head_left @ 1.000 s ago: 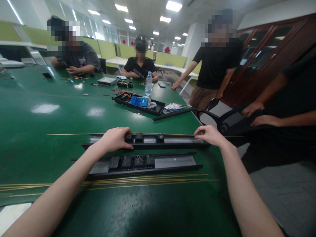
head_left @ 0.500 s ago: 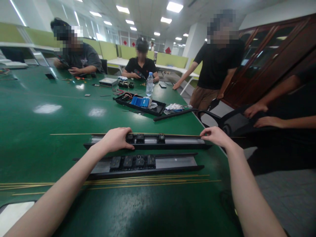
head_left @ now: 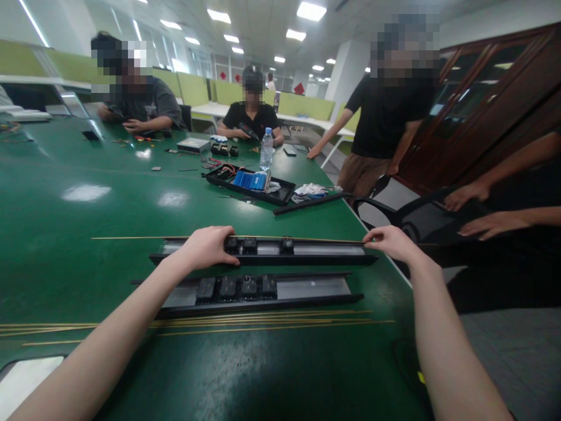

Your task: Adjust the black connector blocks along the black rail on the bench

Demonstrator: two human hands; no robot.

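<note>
A black-sided metal channel (head_left: 326, 251) with several black blocks in it lies across the table. My left hand (head_left: 214, 244) is closed around its left part, thumb on the near side and fingers over the far side. Along the channel's far edge runs a thin brass-coloured rod (head_left: 127, 238), sticking out past the left end. At the channel's right end my right hand (head_left: 390, 241) pinches the rod between thumb and fingertips. Nearer to me lies a second channel (head_left: 313, 288), with several square black blocks (head_left: 228, 286) side by side in it.
Several loose brass-coloured rods (head_left: 280, 320) lie in front of the near channel. Beyond are a black tray (head_left: 283, 190) holding a blue pack, a water bottle (head_left: 266, 151), gloves (head_left: 310, 192) and a black strip (head_left: 307, 204). Other people sit or stand around the table; a chair (head_left: 421, 216) is at right.
My right hand has slid slightly to the right along the rod. My left hand keeps its hold on the channel. At the right, another person's hands have shifted on the chair.
</note>
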